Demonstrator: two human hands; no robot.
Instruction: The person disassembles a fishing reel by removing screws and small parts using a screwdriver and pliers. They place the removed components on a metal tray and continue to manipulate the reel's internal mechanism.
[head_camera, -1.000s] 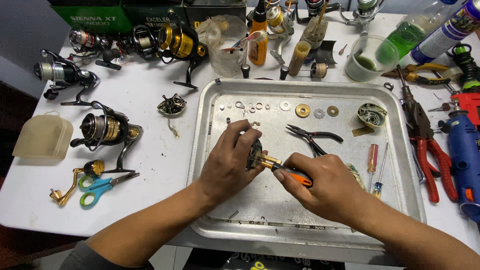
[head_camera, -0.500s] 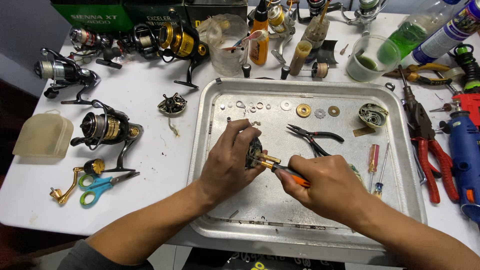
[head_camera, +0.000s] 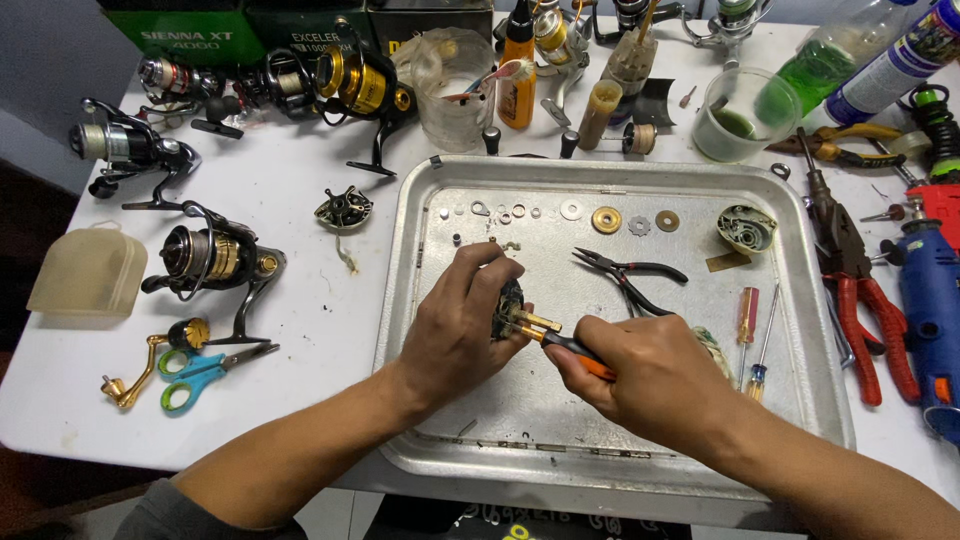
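Left hand (head_camera: 455, 335) curled, fingertips pinched (thumb hidden), right hand (head_camera: 655, 378) fisted, both forearms angled inward

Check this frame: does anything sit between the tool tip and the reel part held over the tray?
Nothing visible does. The left hand grips the reel part over the tray, and the right hand's orange-handled tool reaches it directly.

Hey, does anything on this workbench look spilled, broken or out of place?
Nothing looks spilled or broken. One open reel body part lies alone on the table, outside the metal tray that holds the washers and the other small parts.
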